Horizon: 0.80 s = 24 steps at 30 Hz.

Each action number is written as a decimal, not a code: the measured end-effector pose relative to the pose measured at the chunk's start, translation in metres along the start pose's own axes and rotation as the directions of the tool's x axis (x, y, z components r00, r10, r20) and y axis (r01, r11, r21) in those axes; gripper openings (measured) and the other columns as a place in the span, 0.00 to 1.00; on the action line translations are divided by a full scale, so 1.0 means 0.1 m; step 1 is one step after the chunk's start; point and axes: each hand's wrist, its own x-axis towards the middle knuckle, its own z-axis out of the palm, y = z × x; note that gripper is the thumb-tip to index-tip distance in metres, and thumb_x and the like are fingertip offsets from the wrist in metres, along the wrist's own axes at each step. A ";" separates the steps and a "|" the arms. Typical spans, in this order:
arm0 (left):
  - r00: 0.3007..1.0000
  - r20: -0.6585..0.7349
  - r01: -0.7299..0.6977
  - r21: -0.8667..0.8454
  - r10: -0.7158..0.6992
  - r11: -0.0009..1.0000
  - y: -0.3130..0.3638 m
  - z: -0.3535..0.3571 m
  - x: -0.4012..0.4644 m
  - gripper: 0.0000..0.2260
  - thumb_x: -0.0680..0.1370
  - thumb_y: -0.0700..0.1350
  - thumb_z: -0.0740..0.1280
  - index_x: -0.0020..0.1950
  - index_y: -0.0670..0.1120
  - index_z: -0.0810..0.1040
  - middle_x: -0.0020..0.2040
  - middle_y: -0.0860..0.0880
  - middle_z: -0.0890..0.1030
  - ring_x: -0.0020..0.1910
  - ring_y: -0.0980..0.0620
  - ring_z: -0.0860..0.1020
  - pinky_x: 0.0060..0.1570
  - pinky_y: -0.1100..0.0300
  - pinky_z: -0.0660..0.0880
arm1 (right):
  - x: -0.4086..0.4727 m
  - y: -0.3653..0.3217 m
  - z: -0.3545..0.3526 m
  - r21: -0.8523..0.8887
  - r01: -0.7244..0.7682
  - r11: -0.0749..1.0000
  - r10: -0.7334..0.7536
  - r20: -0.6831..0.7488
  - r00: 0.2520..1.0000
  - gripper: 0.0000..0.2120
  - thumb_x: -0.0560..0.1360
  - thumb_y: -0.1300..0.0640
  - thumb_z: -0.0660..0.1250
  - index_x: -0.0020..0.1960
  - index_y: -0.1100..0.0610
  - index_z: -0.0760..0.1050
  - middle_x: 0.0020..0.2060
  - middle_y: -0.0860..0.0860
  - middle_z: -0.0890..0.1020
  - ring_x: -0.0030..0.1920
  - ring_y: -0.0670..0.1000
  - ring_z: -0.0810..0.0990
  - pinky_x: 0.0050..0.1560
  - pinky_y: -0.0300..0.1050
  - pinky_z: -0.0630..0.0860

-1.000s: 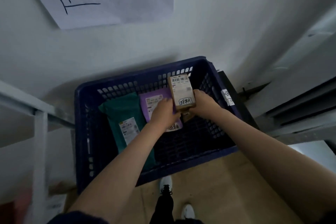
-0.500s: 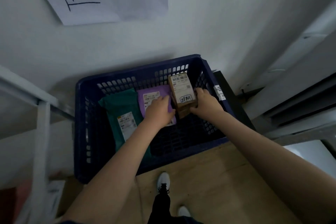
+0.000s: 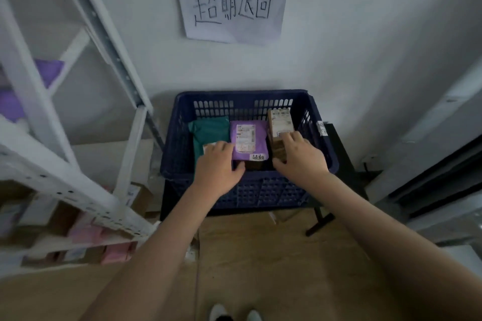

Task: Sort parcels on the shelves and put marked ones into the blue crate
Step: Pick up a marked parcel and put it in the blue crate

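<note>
Crate first: the blue crate (image 3: 317,138) stands on the floor against the wall and holds three parcels side by side. Leftmost lies a green mailer bag (image 3: 208,130), soft and floppy by the look. In the middle is a purple mailer bag (image 3: 249,141) with a handwritten mark, probably light and slippery. At the right sits a brown carton (image 3: 279,122), stiff, best taken by its long sides. Right hand (image 3: 300,159) rests on it, fingers spread, nothing gripped. Left hand (image 3: 219,164) hovers relaxed, holding nothing.
</note>
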 end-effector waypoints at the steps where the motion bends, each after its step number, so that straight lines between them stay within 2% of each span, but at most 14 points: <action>1: 1.000 -0.001 0.005 0.012 -0.005 1.000 -0.02 -0.04 -0.16 0.26 0.81 0.61 0.61 0.74 0.47 0.68 0.70 0.49 0.72 0.68 0.46 0.71 0.55 0.50 0.77 | -0.12 -0.11 -0.03 -0.005 0.015 1.000 -0.015 0.000 1.000 0.26 0.76 0.44 0.66 0.70 0.52 0.63 0.65 0.52 0.71 0.61 0.56 0.75 0.49 0.52 0.79; 5: 0.997 -0.003 0.075 -0.002 -0.075 0.997 -0.19 -0.24 -0.62 0.27 0.82 0.62 0.59 0.77 0.49 0.66 0.72 0.51 0.70 0.68 0.48 0.70 0.57 0.52 0.75 | -0.45 -0.51 -0.15 -0.041 0.106 0.994 -0.104 0.039 0.994 0.27 0.78 0.40 0.63 0.73 0.50 0.63 0.69 0.50 0.68 0.66 0.54 0.72 0.53 0.50 0.78; 10: 0.991 -0.041 0.127 -0.076 -0.130 0.989 -0.62 -0.50 -1.29 0.26 0.82 0.61 0.60 0.77 0.50 0.66 0.71 0.53 0.71 0.67 0.50 0.72 0.57 0.55 0.76 | -0.70 -1.08 -0.21 -0.082 0.196 0.977 -0.189 0.086 0.978 0.28 0.79 0.38 0.61 0.74 0.50 0.63 0.68 0.50 0.70 0.62 0.54 0.75 0.48 0.48 0.79; 12: 0.984 -0.071 0.152 -0.124 -0.161 0.981 -0.80 -0.60 -1.64 0.25 0.82 0.60 0.60 0.77 0.51 0.67 0.71 0.54 0.72 0.67 0.52 0.73 0.55 0.57 0.74 | -0.81 -1.41 -0.13 -0.078 0.242 0.967 -0.232 0.121 0.965 0.28 0.79 0.37 0.60 0.74 0.50 0.64 0.67 0.49 0.70 0.59 0.53 0.77 0.43 0.46 0.75; 14: 0.972 -0.118 0.187 -0.156 -0.206 0.970 -1.01 -0.71 -2.01 0.24 0.82 0.59 0.62 0.76 0.52 0.69 0.71 0.54 0.73 0.67 0.52 0.73 0.56 0.55 0.74 | -0.95 -1.79 -0.02 -0.054 0.304 0.951 -0.295 0.130 0.946 0.27 0.78 0.37 0.61 0.73 0.49 0.65 0.66 0.49 0.72 0.59 0.53 0.78 0.43 0.45 0.74; 17: 0.942 -0.150 0.272 -0.180 -0.300 0.945 -1.38 -0.85 -2.60 0.23 0.81 0.57 0.64 0.74 0.51 0.72 0.69 0.53 0.76 0.67 0.51 0.74 0.60 0.54 0.74 | -1.22 -2.44 0.16 -0.007 0.407 0.913 -0.402 0.138 0.905 0.27 0.78 0.37 0.62 0.72 0.49 0.66 0.66 0.50 0.72 0.61 0.54 0.77 0.49 0.49 0.76; 20: 0.902 -0.172 0.369 -0.169 -0.396 0.914 -1.79 -0.99 -3.19 0.21 0.79 0.58 0.64 0.70 0.53 0.73 0.64 0.53 0.78 0.62 0.49 0.77 0.55 0.53 0.76 | -1.47 -3.12 0.34 0.022 0.504 0.863 -0.502 0.139 0.854 0.28 0.78 0.36 0.60 0.73 0.50 0.66 0.67 0.50 0.72 0.60 0.54 0.77 0.51 0.49 0.76; 22: 0.862 -0.195 0.444 -0.156 -0.469 0.882 -2.08 -1.06 -3.58 0.20 0.78 0.58 0.64 0.68 0.53 0.74 0.62 0.52 0.78 0.60 0.48 0.77 0.52 0.50 0.77 | -1.61 -3.57 0.47 0.044 0.530 0.847 -0.531 0.144 0.835 0.28 0.79 0.37 0.59 0.73 0.50 0.66 0.67 0.50 0.72 0.62 0.54 0.76 0.54 0.49 0.75; 24: 0.800 -0.199 0.534 -0.192 -0.566 0.823 -2.37 -1.12 -3.97 0.24 0.77 0.61 0.63 0.69 0.51 0.74 0.63 0.51 0.78 0.61 0.47 0.77 0.55 0.48 0.77 | -1.74 -3.99 0.60 0.054 0.554 0.831 -0.555 0.172 0.814 0.25 0.78 0.40 0.60 0.71 0.51 0.67 0.67 0.51 0.73 0.62 0.55 0.77 0.55 0.50 0.74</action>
